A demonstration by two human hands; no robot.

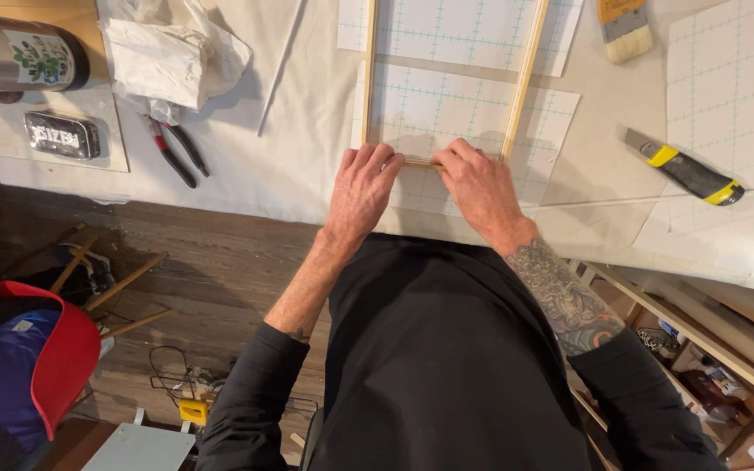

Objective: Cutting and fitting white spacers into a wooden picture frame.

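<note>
Here both hands, left hand (pixel 361 187) and right hand (pixel 480 185), close their fingers on a short wooden strip (pixel 421 163), bracing it between two long strips (pixel 525 74) running toward twelve o'clock on the worktop (pixel 290 166).

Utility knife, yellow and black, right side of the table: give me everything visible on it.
The yellow-and-black utility knife lies flat on the white paper-covered table, angled with its bare metal blade end pointing up-left. The dark grey body has yellow bands near the blade and at the tail. It looks like plastic over metal. Neither hand touches it; it lies apart, right of the right hand.
</note>
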